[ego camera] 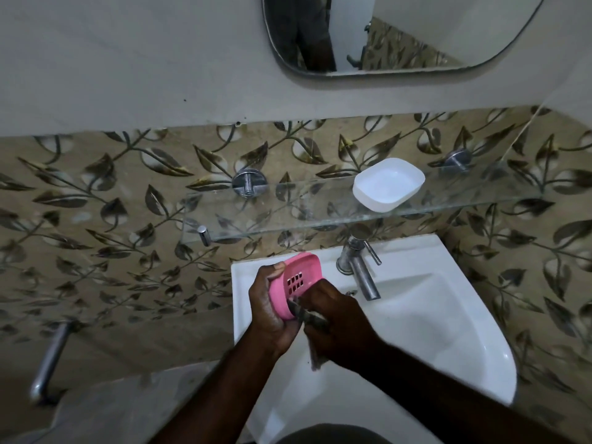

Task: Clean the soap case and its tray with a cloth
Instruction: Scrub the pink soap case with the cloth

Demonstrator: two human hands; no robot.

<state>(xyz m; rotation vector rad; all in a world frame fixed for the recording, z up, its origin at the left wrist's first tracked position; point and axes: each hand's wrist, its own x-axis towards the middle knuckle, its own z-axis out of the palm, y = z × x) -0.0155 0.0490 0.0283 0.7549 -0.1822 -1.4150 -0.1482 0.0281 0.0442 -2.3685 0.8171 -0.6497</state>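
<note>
Leaf-patterned tiles [96, 219] back a white sink [448, 331] with a steel tap [363, 277]. Above it hangs a glass shelf [256, 213], and the lower edge of a mirror [400, 33] shows higher up. Over the sink's left rear corner, the left grip [269, 315] holds the pink slotted tray [302, 274] tilted on edge, thumb hooked over its upper-left rim. The right grip [336, 318] is curled tight round a dark cloth [312, 318] and presses it against the tray's near end, just below the slots. A tail of cloth hangs under the fist. The white soap case [387, 184] sits open side up on the shelf, well apart from both grips, up and to the right. The right fingers, most of the cloth and the tray's lower end are hidden behind the knuckles. A metal bar [48, 357] at the left is blurred.
</note>
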